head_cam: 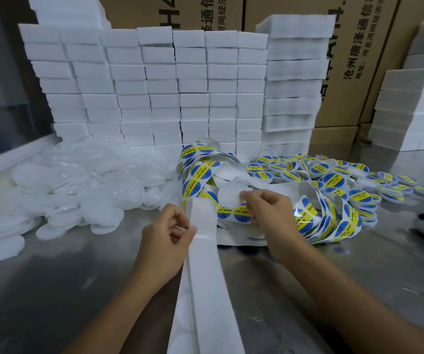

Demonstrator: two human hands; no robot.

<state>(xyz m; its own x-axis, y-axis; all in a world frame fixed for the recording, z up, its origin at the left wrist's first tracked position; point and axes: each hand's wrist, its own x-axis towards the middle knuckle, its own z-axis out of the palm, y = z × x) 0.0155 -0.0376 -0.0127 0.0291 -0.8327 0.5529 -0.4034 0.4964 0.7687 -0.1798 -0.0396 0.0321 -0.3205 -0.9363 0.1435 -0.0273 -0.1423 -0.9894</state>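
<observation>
left hand (166, 236) pinches bare liner strip (205, 277) | right hand (269, 213) pinches blue-yellow sticker (239, 214) edge | strip runs near-to-far; sticker just right of left grip, right hand nearer

Head camera looks forward and down, close over the table (52, 290).

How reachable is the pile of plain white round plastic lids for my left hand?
Probably yes: the white round lids lie just beside the left hand, nothing between, though it grips the white paper backing strip and must drop that first.
</observation>
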